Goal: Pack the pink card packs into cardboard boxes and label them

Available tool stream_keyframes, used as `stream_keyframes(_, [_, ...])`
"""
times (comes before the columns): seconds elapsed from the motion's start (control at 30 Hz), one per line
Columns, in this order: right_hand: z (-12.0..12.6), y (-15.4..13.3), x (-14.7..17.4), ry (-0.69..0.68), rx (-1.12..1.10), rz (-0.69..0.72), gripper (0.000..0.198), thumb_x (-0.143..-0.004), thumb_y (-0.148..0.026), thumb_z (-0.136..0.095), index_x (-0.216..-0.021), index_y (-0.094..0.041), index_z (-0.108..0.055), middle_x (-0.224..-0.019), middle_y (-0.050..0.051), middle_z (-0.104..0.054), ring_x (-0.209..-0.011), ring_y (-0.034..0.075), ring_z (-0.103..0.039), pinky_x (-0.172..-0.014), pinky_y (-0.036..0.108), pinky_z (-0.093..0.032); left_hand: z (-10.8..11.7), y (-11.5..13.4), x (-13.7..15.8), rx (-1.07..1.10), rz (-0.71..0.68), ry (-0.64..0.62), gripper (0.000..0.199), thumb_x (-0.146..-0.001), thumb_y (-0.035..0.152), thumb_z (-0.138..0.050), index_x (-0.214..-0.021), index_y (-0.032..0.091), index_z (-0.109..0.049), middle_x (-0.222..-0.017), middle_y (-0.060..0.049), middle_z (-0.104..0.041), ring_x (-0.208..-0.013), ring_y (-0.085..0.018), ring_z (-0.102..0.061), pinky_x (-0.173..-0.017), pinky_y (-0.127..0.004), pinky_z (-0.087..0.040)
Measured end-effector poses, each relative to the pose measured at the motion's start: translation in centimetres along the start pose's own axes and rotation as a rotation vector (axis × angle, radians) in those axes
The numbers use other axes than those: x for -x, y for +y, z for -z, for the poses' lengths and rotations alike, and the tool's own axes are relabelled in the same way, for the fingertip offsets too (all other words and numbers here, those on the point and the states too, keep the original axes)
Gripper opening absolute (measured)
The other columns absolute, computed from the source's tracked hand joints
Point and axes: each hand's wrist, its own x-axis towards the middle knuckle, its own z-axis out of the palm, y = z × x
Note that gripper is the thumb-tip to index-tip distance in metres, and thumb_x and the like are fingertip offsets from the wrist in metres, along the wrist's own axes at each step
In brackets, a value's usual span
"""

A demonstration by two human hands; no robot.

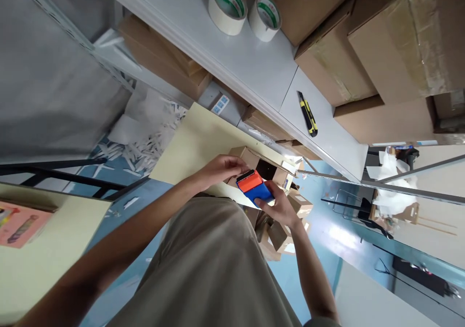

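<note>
A small flat blue-and-orange item (254,187) with a black strip along one edge is tilted in front of me; its exact kind cannot be told. My right hand (279,203) grips its blue end between thumb and fingers. Beside the black edge, my left hand (228,168) has its fingers curled together, and what they hold, if anything, is hidden. Just behind both hands an open cardboard box (238,153) with a dark inside lies on the pale yellow tabletop (189,145).
Two tape rolls (225,19) and a yellow-black box cutter (308,114) lie on the grey shelf (250,58). Large cartons (337,60) stand at the upper right. A power strip (220,104) sits behind the tabletop. Paper scraps (145,143) cover the floor at left.
</note>
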Motion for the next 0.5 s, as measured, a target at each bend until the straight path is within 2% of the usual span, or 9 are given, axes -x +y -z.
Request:
stream_keyframes(0.13, [0.3, -0.6, -0.2, -0.026, 0.066, -0.033, 0.043, -0.093, -0.057, -0.073, -0.117, -0.022, -0.064, -0.096, 0.002, -0.072, -0.082, 0.02, -0.065, -0.072, 0.031, -0.049, 0.7, -0.2, -0.3, -0.011, -0.024, -0.017, 0.052, -0.072, 0.065, -0.091, -0.088, 0.017, -0.081, -0.083, -0.003, -0.075, -0.076, -0.016, -0.064, -0.07, -0.028, -0.048])
stream_keyframes(0.3, [0.9, -1.8, -0.8, -0.044, 0.11, -0.08, 0.051, -0.095, -0.069, -0.067, -0.112, -0.022, -0.067, -0.093, 0.003, -0.072, -0.079, 0.02, -0.064, -0.069, 0.03, -0.047, 1.0, -0.8, -0.4, -0.01, -0.016, -0.012, 0.056, -0.07, 0.07, -0.09, -0.089, 0.018, -0.08, -0.078, -0.002, -0.074, -0.071, -0.016, -0.063, -0.066, -0.028, -0.047])
stream_keyframes(0.5, [1.8, -3.9, -2.0, -0.08, 0.219, -0.189, 0.054, -0.094, -0.074, -0.066, -0.108, -0.021, -0.068, -0.089, 0.004, -0.073, -0.078, 0.022, -0.068, -0.066, 0.03, -0.046, 1.5, -2.9, -0.7, 0.033, -0.032, 0.135, 0.061, -0.065, 0.076, -0.088, -0.084, 0.019, -0.077, -0.079, -0.004, -0.075, -0.077, -0.02, -0.067, -0.071, -0.031, -0.051])
